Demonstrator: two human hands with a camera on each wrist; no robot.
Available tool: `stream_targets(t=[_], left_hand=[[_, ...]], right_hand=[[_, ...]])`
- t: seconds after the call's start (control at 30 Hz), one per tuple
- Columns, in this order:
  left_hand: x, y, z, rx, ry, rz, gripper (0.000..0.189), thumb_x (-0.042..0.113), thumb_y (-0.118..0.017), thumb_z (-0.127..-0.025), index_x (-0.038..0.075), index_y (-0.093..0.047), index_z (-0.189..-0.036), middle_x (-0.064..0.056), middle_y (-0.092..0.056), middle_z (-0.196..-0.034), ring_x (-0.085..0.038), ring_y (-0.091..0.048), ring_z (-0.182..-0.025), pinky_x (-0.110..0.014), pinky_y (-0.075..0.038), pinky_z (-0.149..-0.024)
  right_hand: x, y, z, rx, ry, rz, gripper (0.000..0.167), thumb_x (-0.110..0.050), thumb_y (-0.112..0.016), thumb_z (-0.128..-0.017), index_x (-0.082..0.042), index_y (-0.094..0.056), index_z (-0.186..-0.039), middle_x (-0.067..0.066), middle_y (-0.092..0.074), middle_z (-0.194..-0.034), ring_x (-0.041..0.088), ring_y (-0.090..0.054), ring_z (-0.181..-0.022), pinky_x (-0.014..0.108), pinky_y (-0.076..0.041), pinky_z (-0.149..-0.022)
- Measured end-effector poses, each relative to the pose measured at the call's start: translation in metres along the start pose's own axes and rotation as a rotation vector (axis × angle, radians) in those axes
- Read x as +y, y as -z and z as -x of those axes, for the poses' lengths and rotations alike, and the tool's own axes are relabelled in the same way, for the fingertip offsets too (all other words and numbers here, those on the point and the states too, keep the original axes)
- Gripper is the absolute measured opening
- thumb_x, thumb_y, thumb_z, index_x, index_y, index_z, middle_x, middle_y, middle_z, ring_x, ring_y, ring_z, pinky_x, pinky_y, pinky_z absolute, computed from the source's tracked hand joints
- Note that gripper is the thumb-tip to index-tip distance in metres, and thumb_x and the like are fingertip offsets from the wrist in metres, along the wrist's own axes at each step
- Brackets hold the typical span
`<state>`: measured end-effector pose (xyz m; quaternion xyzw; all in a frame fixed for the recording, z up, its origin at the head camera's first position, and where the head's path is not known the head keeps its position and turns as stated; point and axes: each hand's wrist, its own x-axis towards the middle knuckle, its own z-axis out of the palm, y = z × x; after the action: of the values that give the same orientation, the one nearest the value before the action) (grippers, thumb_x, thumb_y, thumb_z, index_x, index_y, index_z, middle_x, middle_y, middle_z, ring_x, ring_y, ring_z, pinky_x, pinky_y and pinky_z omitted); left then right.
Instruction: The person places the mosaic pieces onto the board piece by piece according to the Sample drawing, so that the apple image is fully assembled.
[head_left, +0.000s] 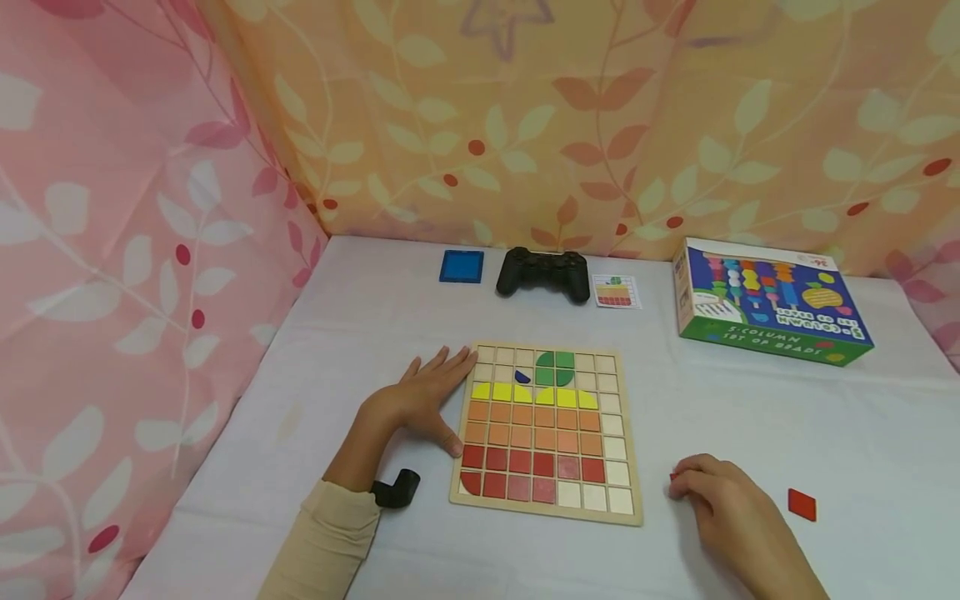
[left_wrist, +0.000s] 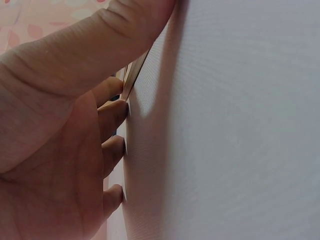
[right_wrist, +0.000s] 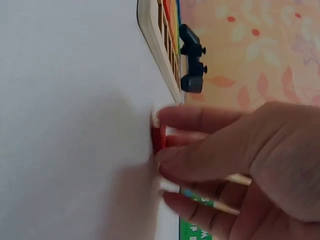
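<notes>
A wooden grid board (head_left: 630,467) lies on the white table, its cells partly filled with red, orange, yellow, green and blue tiles. My left hand (head_left: 420,404) rests at the board's left edge with fingers spread, thumb at the lower side and fingertips near the top corner. To the right of the board, my right hand (head_left: 723,500) pinches a small red tile (right_wrist: 158,137) between thumb and fingers, close over the table. Most of that tile is hidden by the fingers in the head view. Another red tile (head_left: 802,505) lies flat to the right of this hand.
Along the back stand a blue square tray (head_left: 461,267), a black game controller (head_left: 543,275) and a small pattern card (head_left: 617,292). A bead-set box (head_left: 772,304) sits at the back right. Patterned cloth hangs behind and at the left.
</notes>
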<state>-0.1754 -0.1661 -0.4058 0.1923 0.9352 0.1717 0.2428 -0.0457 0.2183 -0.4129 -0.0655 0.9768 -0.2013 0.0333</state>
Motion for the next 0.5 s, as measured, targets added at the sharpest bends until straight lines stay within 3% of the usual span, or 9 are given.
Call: stream_targets(t=[0.07, 0.17, 0.3, 0.5], left_hand=[[0.0003, -0.0001, 0.0001, -0.001, -0.001, -0.001, 0.136, 0.051, -0.094, -0.058, 0.024, -0.012, -0.163, 0.002, -0.006, -0.168, -0.023, 0.006, -0.153, -0.054, 0.003, -0.119], [0.0006, -0.0003, -0.0002, 0.000, 0.004, -0.001, 0.136, 0.051, -0.094, -0.058, 0.025, -0.012, -0.163, 0.003, -0.006, -0.168, -0.022, 0.007, -0.153, -0.053, 0.003, -0.119], [0.0002, -0.0003, -0.0004, 0.005, 0.004, 0.002, 0.136, 0.052, -0.094, -0.058, 0.025, -0.012, -0.163, 0.003, -0.006, -0.168, -0.022, 0.006, -0.153, -0.053, 0.004, -0.119], [-0.0017, -0.0011, -0.0005, 0.008, 0.003, -0.001, 0.136, 0.052, -0.094, -0.058, 0.026, -0.012, -0.163, 0.003, -0.006, -0.168, -0.022, 0.006, -0.153, -0.054, 0.003, -0.119]], right_hand=[[-0.0013, 0.0003, -0.0007, 0.017, 0.028, -0.008, 0.027, 0.011, -0.077, -0.078, -0.014, -0.074, -0.089, -0.001, -0.067, -0.095, 0.024, -0.062, -0.091, 0.053, -0.055, -0.085], [-0.0022, 0.0010, -0.0016, 0.001, -0.022, -0.013, 0.024, -0.001, -0.081, -0.079, -0.009, -0.073, -0.100, 0.001, -0.066, -0.096, 0.024, -0.059, -0.089, 0.054, -0.055, -0.084], [-0.0015, -0.0005, -0.0019, -0.024, -0.063, 0.008, 0.032, -0.016, -0.089, -0.076, -0.007, -0.074, -0.103, 0.004, -0.065, -0.099, 0.025, -0.057, -0.090, 0.056, -0.054, -0.085], [-0.0026, -0.0058, -0.0003, 0.058, -0.013, -0.005, 0.029, -0.012, -0.090, -0.074, -0.008, -0.075, -0.099, 0.002, -0.063, -0.095, 0.022, -0.057, -0.087, 0.049, -0.055, -0.081]])
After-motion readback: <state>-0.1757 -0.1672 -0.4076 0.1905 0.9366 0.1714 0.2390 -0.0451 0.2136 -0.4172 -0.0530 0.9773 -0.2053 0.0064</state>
